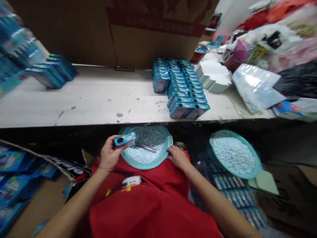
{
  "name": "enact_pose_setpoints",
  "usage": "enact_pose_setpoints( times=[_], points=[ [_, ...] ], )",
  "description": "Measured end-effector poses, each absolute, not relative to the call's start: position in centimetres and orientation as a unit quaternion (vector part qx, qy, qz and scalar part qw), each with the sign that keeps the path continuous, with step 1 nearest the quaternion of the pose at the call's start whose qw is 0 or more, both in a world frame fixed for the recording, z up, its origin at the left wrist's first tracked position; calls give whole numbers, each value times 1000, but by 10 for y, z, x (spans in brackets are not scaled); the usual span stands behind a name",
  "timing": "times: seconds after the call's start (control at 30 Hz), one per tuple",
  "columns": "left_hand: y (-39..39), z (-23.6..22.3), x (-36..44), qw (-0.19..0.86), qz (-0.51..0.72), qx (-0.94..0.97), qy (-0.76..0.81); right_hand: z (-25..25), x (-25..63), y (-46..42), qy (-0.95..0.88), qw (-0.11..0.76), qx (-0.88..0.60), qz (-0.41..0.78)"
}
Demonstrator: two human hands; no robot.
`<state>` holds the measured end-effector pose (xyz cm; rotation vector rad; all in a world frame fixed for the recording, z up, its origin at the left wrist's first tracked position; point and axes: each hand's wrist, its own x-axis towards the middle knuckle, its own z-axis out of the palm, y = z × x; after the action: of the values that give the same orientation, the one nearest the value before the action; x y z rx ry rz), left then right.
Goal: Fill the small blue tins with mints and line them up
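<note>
In my left hand point(110, 153) is a small blue box point(125, 138) with a black oval on its top, held tilted between thumb and fingers over the left rim of a turquoise basin point(141, 165). The basin sits at my lap and holds many small pale-blue pellets point(141, 155), partly in the table's shadow. A shiny metal tool point(146, 147) like a narrow scoop lies on the pellets, its far end hidden behind the box. My right hand point(177, 156) has its fingers curled at the basin's right rim, beside a pale tab.
On the white table point(104, 105) stand rows of blue boxes point(184, 89), more boxes point(53, 71) at left, and white cards point(214, 76). A large carton point(111, 33) rises behind. A second pellet basin point(234, 155) is at right; an open carton point(49, 198) is at left.
</note>
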<state>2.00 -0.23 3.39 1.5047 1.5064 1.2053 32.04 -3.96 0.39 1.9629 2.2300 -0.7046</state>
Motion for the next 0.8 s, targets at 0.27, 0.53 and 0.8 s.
enact_pose_setpoints(
  times=[0.27, 0.53, 0.8],
  points=[
    [63, 83, 54, 345, 505, 597, 520, -4, 319, -39, 705, 62, 681, -190],
    [197, 82, 160, 352, 489, 641, 475, -5, 314, -34, 693, 3, 704, -151],
    [275, 81, 221, 346, 492, 656, 457, 11, 296, -23, 651, -321, 615, -309]
  ],
)
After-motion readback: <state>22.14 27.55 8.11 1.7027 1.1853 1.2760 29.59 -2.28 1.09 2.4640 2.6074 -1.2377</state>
